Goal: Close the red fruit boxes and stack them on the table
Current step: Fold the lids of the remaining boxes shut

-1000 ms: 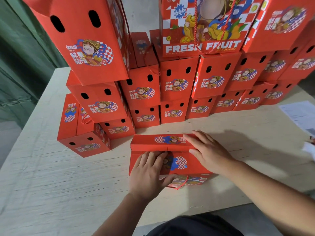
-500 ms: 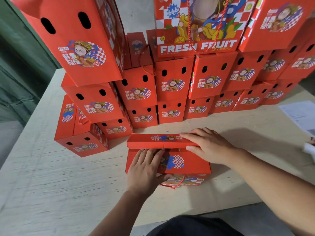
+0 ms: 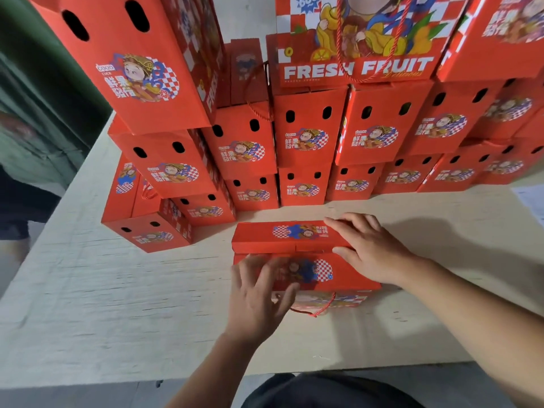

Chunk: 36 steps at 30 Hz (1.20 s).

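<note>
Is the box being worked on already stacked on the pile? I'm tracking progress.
No, the red fruit box sits on the table before the stack, under both hands.

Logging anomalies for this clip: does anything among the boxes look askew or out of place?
Yes. At the stack's left end, one red box sits turned at an angle on the table, out of line with the straight rows. The box being closed has its far flap raised, held by the right hand.

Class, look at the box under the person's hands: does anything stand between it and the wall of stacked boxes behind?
Nothing visible does: only bare table separates the box from the stacked boxes.
</note>
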Each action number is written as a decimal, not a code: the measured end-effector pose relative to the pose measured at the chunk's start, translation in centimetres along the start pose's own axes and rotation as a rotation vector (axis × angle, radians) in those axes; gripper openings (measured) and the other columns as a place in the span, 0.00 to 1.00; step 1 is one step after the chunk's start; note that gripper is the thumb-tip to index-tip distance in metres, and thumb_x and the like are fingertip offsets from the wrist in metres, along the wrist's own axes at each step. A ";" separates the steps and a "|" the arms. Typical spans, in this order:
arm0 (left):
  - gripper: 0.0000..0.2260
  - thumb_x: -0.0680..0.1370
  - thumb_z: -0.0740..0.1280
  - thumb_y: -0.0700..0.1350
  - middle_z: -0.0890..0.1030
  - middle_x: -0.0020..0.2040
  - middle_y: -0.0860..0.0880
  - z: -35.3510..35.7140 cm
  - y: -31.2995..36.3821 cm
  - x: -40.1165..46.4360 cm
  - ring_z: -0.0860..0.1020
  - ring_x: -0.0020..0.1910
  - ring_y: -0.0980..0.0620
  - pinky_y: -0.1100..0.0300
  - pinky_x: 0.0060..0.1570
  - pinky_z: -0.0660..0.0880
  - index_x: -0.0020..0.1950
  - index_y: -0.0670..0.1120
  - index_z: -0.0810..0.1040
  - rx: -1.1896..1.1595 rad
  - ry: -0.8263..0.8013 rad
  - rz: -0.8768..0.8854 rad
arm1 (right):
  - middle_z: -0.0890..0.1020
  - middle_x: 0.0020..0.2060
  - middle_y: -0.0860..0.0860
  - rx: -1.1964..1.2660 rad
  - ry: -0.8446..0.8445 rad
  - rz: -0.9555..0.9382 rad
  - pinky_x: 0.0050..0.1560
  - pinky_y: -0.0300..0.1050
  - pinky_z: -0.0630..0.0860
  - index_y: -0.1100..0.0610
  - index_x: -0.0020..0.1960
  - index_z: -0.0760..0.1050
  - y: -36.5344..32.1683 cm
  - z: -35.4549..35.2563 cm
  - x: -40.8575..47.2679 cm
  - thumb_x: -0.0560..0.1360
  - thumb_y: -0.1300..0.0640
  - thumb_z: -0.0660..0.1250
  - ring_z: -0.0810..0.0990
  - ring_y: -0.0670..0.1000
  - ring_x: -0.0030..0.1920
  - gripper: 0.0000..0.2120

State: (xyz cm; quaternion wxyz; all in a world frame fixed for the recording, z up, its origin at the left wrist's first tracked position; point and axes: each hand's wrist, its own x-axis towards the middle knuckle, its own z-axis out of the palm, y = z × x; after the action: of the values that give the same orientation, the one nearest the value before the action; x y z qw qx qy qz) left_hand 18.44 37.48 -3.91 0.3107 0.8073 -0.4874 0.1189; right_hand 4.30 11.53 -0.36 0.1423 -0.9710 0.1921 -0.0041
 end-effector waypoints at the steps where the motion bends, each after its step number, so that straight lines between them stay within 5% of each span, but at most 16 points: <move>1: 0.22 0.81 0.64 0.63 0.71 0.66 0.49 -0.3 -0.1 0.3 0.69 0.62 0.47 0.50 0.59 0.73 0.71 0.52 0.72 -0.041 0.022 -0.078 | 0.65 0.74 0.49 -0.005 -0.010 0.003 0.69 0.56 0.70 0.42 0.83 0.55 0.1 0.0 0.1 0.81 0.37 0.59 0.65 0.56 0.70 0.33; 4: 0.25 0.79 0.66 0.59 0.70 0.69 0.49 -1.3 -1.2 3.3 0.69 0.66 0.44 0.44 0.65 0.71 0.75 0.53 0.71 0.013 -0.004 -0.170 | 0.61 0.76 0.47 -0.016 -0.067 0.026 0.71 0.55 0.68 0.40 0.83 0.49 0.1 -0.2 0.3 0.80 0.33 0.54 0.61 0.55 0.73 0.35; 8: 0.38 0.77 0.57 0.73 0.66 0.80 0.50 -2.1 -3.6 7.9 0.61 0.80 0.43 0.44 0.80 0.52 0.82 0.54 0.64 0.179 -0.421 -0.159 | 0.59 0.76 0.47 -0.025 -0.116 0.055 0.73 0.55 0.66 0.38 0.83 0.45 -0.2 -0.6 0.4 0.78 0.30 0.49 0.58 0.54 0.74 0.36; 15: 0.42 0.72 0.47 0.81 0.77 0.70 0.52 -2.5 -5.2 10.9 0.77 0.64 0.42 0.46 0.64 0.72 0.76 0.57 0.73 0.445 -0.524 0.025 | 0.57 0.76 0.49 -0.115 -0.183 0.063 0.75 0.56 0.59 0.39 0.82 0.39 -1.0 -1.7 0.8 0.82 0.32 0.50 0.56 0.56 0.74 0.35; 18: 0.42 0.72 0.46 0.80 0.71 0.71 0.51 -1.8 -5.1 10.4 0.70 0.65 0.42 0.45 0.64 0.71 0.80 0.59 0.65 0.500 -0.587 -0.016 | 0.62 0.74 0.56 -0.166 0.037 0.108 0.70 0.58 0.64 0.48 0.82 0.55 -4.1 -0.3 -0.9 0.80 0.38 0.61 0.64 0.61 0.70 0.35; 21: 0.43 0.72 0.48 0.80 0.70 0.72 0.50 -1.6 -5.0 10.1 0.68 0.67 0.41 0.44 0.66 0.70 0.81 0.59 0.62 0.436 -0.608 -0.054 | 0.75 0.58 0.54 -0.139 0.317 -0.036 0.54 0.57 0.72 0.53 0.65 0.77 -6.3 2.1 -3.2 0.77 0.43 0.67 0.73 0.61 0.54 0.21; 23: 0.43 0.72 0.49 0.80 0.69 0.74 0.50 -1.8 -5.1 10.3 0.67 0.69 0.41 0.45 0.70 0.66 0.82 0.59 0.60 0.409 -0.643 -0.064 | 0.77 0.56 0.50 -0.155 0.293 -0.065 0.55 0.56 0.71 0.52 0.62 0.77 -6.5 2.5 -3.7 0.79 0.40 0.61 0.72 0.59 0.57 0.20; 29: 0.46 0.68 0.51 0.84 0.70 0.74 0.50 -1.9 -4.2 10.9 0.69 0.71 0.40 0.44 0.71 0.64 0.79 0.60 0.62 0.352 -0.708 -0.153 | 0.76 0.67 0.52 -0.226 0.078 -0.011 0.69 0.61 0.63 0.55 0.73 0.74 -6.8 2.9 -4.4 0.73 0.23 0.57 0.71 0.60 0.72 0.43; 34: 0.50 0.62 0.44 0.89 0.79 0.63 0.53 -0.8 -2.3 12.5 0.76 0.64 0.46 0.47 0.71 0.65 0.64 0.54 0.75 0.441 -0.649 -0.061 | 0.75 0.64 0.51 -0.220 0.079 -0.024 0.71 0.67 0.57 0.52 0.69 0.75 -6.7 2.7 -3.8 0.66 0.25 0.68 0.68 0.62 0.73 0.41; 36: 0.49 0.66 0.45 0.87 0.78 0.67 0.53 -0.1 -1.7 12.3 0.75 0.67 0.47 0.48 0.72 0.65 0.70 0.54 0.72 0.383 -0.673 -0.008 | 0.76 0.62 0.51 -0.221 0.083 -0.033 0.70 0.68 0.58 0.52 0.68 0.75 -6.6 2.9 -3.7 0.65 0.25 0.69 0.70 0.62 0.72 0.41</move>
State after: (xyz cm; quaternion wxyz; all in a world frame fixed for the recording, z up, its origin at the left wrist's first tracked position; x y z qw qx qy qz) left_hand 26.04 29.29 1.61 -0.0225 0.8466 -0.5277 -0.0650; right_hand 3.51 19.52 -1.10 0.0262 -0.9828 0.1809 -0.0254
